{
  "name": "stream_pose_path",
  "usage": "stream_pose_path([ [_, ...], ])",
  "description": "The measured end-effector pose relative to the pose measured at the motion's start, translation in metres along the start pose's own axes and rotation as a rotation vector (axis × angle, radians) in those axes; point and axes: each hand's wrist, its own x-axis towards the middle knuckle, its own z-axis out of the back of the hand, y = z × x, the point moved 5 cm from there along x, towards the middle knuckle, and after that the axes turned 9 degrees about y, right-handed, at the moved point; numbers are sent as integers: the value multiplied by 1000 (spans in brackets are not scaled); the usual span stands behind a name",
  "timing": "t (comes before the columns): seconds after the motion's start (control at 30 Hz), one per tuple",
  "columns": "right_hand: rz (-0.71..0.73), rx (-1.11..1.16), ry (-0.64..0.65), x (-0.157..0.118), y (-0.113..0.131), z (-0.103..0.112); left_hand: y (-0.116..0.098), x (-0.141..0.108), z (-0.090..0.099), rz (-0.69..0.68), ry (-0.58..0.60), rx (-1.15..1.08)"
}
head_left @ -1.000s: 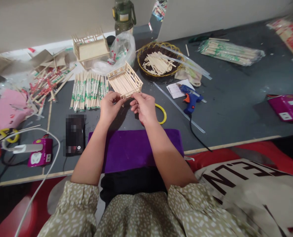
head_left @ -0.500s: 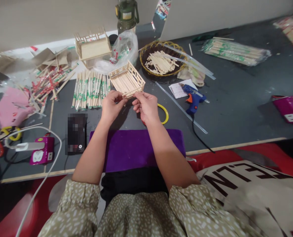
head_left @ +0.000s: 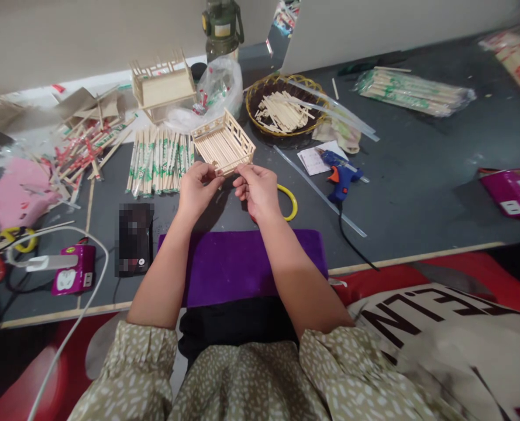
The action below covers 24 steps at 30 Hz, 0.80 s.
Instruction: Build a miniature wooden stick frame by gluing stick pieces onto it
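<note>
A small wooden stick frame with a slatted floor and low railings lies in front of me, its near edge between my hands. My left hand pinches the near left corner with thumb and fingers. At the near right corner, my right hand grips the edge between thumb and forefinger, its other fingers curled. Wrapped chopsticks lie in a row to the left of the frame. A wicker basket of short sticks stands behind and to the right.
A blue glue gun with a black cord and clear glue sticks lie on the right. Nearer are yellow-handled scissors, a purple cloth and a phone. Behind stands another wooden structure.
The whole view has shifted very slightly. Both hands stay on the near edge of the stick frame, with no clear movement against it.
</note>
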Motion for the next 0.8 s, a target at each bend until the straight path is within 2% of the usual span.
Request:
stream_pose_path([
  [0.43,22,-6,11,2,-1,-1,-1,0,1,25,-20,-41],
  [0.6,56,-131,20,7,-1,7,1,0,1,44,-11,-58],
  [0.7,172,-374,-25,9,10,27,1,0,1,40,-19,-52],
  [0.8,505,-753,-83,5,40,44,0,0,1,26,-33,-33],
])
